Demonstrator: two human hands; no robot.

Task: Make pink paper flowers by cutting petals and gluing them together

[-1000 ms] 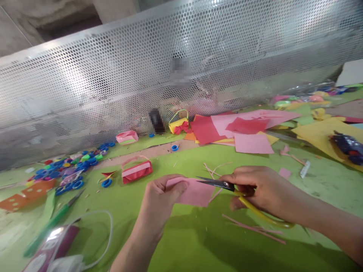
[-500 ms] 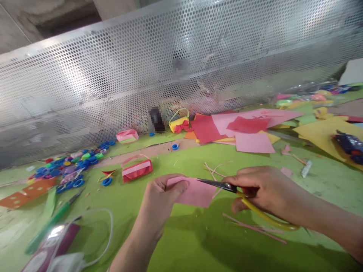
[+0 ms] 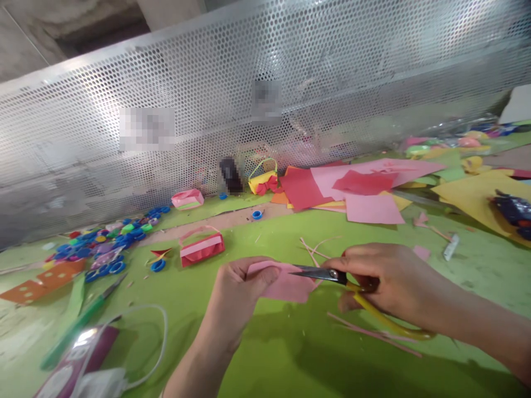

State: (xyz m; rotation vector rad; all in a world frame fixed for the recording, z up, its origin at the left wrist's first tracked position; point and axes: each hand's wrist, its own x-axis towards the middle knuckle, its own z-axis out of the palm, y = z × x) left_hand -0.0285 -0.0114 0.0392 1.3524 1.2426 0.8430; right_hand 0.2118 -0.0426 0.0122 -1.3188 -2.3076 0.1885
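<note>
A small pink sheet of paper (image 3: 286, 286) is pinched by its left part between the thumb and fingers of my left hand (image 3: 244, 287). My right hand (image 3: 384, 276) is wrapped round yellow-handled scissors (image 3: 381, 315), whose dark blades lie along the far edge of the sheet and point left toward my left thumb. Thin pink paper strips (image 3: 373, 333) rest on the green table below my right hand, with more strips (image 3: 313, 251) just beyond the blades. A red paper handbag (image 3: 202, 249) with a pink band stands left of my left hand.
Red and pink paper sheets (image 3: 305, 188) lie at the back, beside a yellow paper handbag (image 3: 264, 182). Blue rings and coloured bits (image 3: 120, 237) are heaped at left, near a green-handled knife (image 3: 78, 323) and a purple device (image 3: 83, 359). A perforated metal panel (image 3: 207, 88) closes off the back.
The scissor blades have closed further along the sheet's far edge, and the sheet has bent slightly. Both hands stay in nearly the same place.
</note>
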